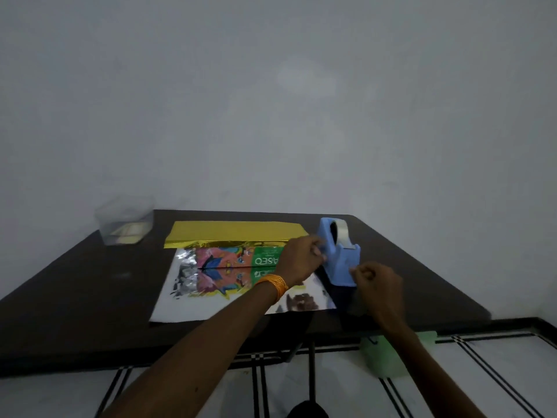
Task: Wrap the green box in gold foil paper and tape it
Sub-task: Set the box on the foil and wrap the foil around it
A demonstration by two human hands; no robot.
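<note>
The green box (265,257), printed with colourful pictures, lies on the silver inner side of the foil paper (187,303) at the middle of the dark table. The far part of the sheet is folded up, showing its gold side (235,233). A blue tape dispenser (342,254) with a clear tape roll stands just right of the box. My left hand (301,259), with an orange bangle at the wrist, grips the dispenser's left side. My right hand (376,282) is at the dispenser's near end, fingers pinched together; whether tape is between them is too blurred to tell.
A clear plastic container (125,221) with pale items stands at the table's (75,297) far left corner. A green object (388,357) sits under the table's near right edge. The tiled floor with black stripes lies below, a plain wall behind.
</note>
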